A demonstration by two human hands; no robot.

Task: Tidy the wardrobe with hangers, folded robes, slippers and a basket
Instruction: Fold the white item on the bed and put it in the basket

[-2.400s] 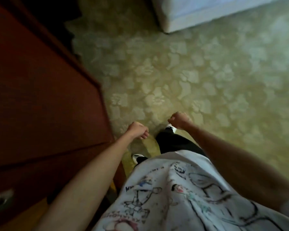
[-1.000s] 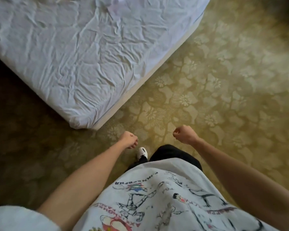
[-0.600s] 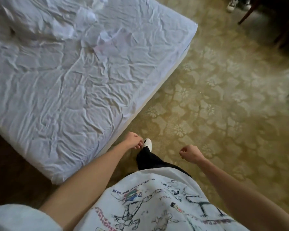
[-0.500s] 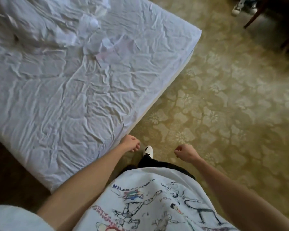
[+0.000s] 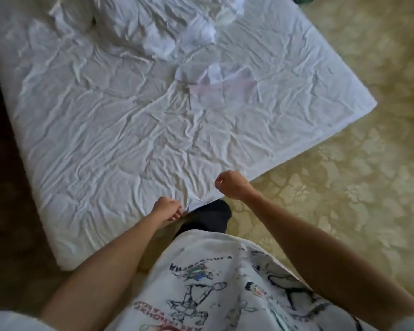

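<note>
Head view — white heap [image 5: 177, 27] on bed [image 5: 105, 139] blurred, cut off.

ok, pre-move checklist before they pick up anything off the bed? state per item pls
1. Both hands free: ok. Left hand and right hand have curled fingers and hold nothing.
2. Person at the bed: ok, both hands sit over its near edge.
3. Items present on the bed: ok. A heap of white cloth lies at the far end, with a flat white piece with a pink band beside it.
4. Heap is the robes: cannot tell, too crumpled and blurred.
5. Heap within reach: not ok, it lies far across the sheet.
6. Hangers, slippers, basket in view: not ok, none visible.
</note>
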